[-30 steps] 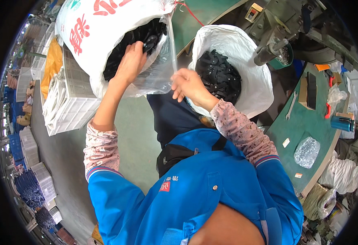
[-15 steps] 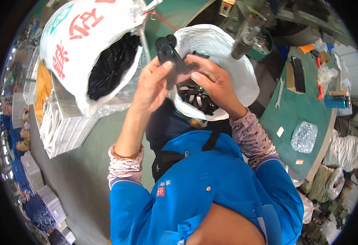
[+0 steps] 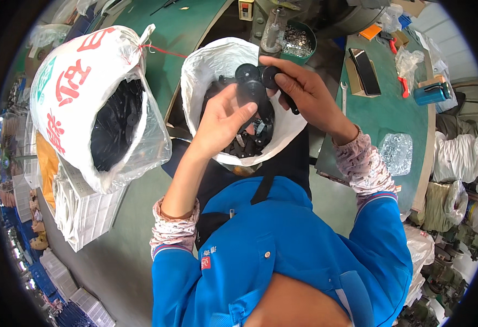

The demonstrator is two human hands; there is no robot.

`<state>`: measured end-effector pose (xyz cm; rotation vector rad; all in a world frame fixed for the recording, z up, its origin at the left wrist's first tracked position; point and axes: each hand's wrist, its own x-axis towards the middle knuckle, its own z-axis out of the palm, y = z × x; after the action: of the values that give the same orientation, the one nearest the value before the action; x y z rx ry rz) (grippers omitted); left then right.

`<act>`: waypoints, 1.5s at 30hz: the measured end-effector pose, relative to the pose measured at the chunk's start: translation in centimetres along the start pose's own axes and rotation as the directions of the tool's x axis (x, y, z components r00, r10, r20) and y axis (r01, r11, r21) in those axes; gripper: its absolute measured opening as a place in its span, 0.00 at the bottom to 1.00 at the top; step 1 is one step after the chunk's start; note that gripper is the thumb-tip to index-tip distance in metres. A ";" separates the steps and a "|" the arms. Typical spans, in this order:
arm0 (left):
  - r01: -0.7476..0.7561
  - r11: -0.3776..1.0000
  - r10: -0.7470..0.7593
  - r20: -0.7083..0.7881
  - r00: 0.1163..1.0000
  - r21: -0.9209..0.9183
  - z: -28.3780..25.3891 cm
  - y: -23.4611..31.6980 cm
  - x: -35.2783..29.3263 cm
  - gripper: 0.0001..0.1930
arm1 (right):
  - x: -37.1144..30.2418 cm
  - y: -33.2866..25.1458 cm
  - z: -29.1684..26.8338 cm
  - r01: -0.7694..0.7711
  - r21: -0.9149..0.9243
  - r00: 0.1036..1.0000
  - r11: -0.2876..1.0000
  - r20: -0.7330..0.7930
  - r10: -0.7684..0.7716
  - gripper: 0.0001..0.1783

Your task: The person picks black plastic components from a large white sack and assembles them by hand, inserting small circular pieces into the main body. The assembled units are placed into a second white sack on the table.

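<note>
Over an open white sack [image 3: 206,57], both hands hold black plastic pieces with round, disc-like ends. My left hand [image 3: 221,120] is closed on a black round-ended part [image 3: 248,73], its thumb along the lower side; motion blurs part of it. In my right hand [image 3: 312,98], thumb and fingers pinch another black round-ended part [image 3: 270,77]. The two pieces overlap, and whether they are joined I cannot tell. Below the hands, many loose black parts [image 3: 241,146] lie in the sack, some showing pale or shiny metal faces.
A bulging white sack with red writing [image 3: 59,71] leans at left, full of black pieces [image 3: 116,128], above a white crate [image 3: 94,220]. Beyond the hands stand a metal machine post [image 3: 273,32] and a green bin of small metal parts [image 3: 298,46]. A wrench [image 3: 344,97] lies on the green right-hand table.
The view has shifted, so the sacks appear further left. My right hand has risen to the upper end of the black pieces, its thumb now on a round end.
</note>
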<state>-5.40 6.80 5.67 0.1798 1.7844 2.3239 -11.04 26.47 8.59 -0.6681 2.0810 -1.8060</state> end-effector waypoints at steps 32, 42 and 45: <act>-0.122 0.948 0.040 -0.270 0.962 -0.295 1.1 -0.9 1.4 0.16 | 7.8 -3.3 -5.7 -0.054 -0.027 0.997 0.998 -0.048 0.052 0.21; -0.109 0.876 -0.074 -0.356 0.932 -0.469 1.1 -0.8 1.5 0.15 | 3.5 -2.7 -3.5 -0.185 0.050 0.971 0.982 -0.146 0.190 0.26; -0.152 0.828 -0.043 -0.331 0.943 -0.540 1.0 -1.1 1.6 0.16 | 3.4 -2.5 -3.7 -0.210 0.089 0.964 0.974 -0.149 0.221 0.25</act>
<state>-6.63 8.39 4.78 -0.2734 1.1215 2.9410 -15.49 27.56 11.91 -0.2740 2.0817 -1.8505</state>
